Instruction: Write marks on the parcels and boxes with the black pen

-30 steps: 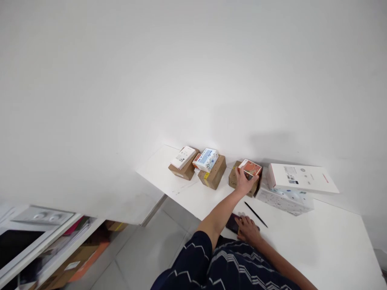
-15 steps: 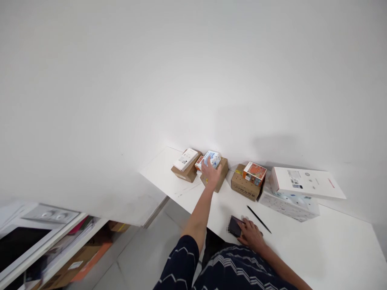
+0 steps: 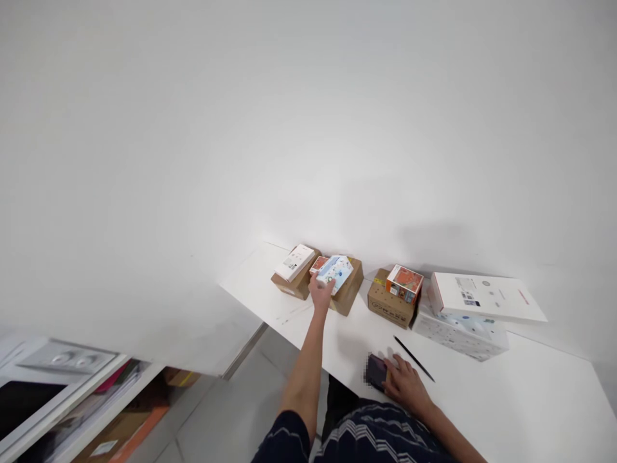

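Note:
My left hand (image 3: 321, 293) is closed around the near end of a white and light-blue patterned box (image 3: 335, 272). This box lies slantwise over a brown cardboard box (image 3: 351, 289), beside a small orange-and-white box (image 3: 319, 264) that it partly hides. The thumb shows at its near side; some fingertips are hidden. On the white table, my right hand (image 3: 407, 386) rests with its fingers spread, the fingertips touching the edge of a dark phone (image 3: 376, 372). A black pen-like stick (image 3: 413, 358) lies just beyond that hand.
At left, a flat white box (image 3: 295, 262) tops a cardboard box (image 3: 292, 287). An orange box (image 3: 405, 281) sits on another cardboard box (image 3: 389, 306). A large white box (image 3: 491, 297) overhangs a patterned box (image 3: 460, 334). The wall rises behind; a shelf unit (image 3: 103, 402) stands lower left.
My left hand has moved from the top of the light-blue box to its near end. The box has turned and shifted slightly toward me. My right hand stays by the phone.

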Demonstrator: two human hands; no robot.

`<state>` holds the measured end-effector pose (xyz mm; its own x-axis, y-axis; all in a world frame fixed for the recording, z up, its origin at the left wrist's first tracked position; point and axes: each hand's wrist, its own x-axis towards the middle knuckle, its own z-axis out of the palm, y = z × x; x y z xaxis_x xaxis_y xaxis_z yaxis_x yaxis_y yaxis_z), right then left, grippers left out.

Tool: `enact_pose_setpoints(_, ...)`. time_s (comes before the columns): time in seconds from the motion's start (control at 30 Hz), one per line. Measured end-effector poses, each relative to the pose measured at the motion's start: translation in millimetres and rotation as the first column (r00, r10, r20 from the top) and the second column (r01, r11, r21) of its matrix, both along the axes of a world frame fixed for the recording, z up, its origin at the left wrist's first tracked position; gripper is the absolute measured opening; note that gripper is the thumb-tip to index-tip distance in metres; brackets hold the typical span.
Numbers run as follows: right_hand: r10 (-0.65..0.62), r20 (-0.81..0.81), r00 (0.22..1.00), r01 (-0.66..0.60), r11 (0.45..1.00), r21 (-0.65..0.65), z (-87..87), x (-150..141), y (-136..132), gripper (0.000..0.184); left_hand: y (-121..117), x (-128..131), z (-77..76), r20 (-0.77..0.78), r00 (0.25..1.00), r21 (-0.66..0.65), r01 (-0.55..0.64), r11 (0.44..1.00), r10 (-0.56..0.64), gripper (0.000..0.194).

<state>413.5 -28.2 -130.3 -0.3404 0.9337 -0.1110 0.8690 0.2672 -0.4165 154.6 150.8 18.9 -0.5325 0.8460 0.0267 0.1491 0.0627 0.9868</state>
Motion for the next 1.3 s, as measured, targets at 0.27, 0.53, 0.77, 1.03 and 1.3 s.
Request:
enact_pose_setpoints(0.27,-0.130,-0.345,0.929,0.192,0.970,0.151,23.9,4,16,0.044,-75,-24,-1.7,0.687,0.707,0.111,0.122,0.986,-0.165,0.050)
enact_pose_setpoints(0.53,-0.073,-0.688,0.722,0.209,0.971,0.117,118.7,-26,26,0.046,-113,0,-7.7,0.900,0.390,0.087,0.278,0.957,-0.195,0.036)
enact_pose_setpoints(0.77,0.096,-0.636,0.766,0.176,0.919,0.352,158.4,-23,20,0.059,-112,14,-3.0,0.873,0.420,0.071,0.392,0.917,-0.247,0.046)
enact_pose_setpoints(1.03,0.166,-0.554,0.816,0.102,0.902,0.420,163.4,-23,26,0.060,-117,19,15.5,0.900,0.251,0.134,0.620,0.773,-0.357,0.075)
enact_pose_setpoints(1.3,-0.338,-0.885,0.320,0.369,0.905,-0.212,135.4,-26,28,0.052,-115,13,28.9,0.828,0.361,0.016,0.750,0.662,-0.429,0.059)
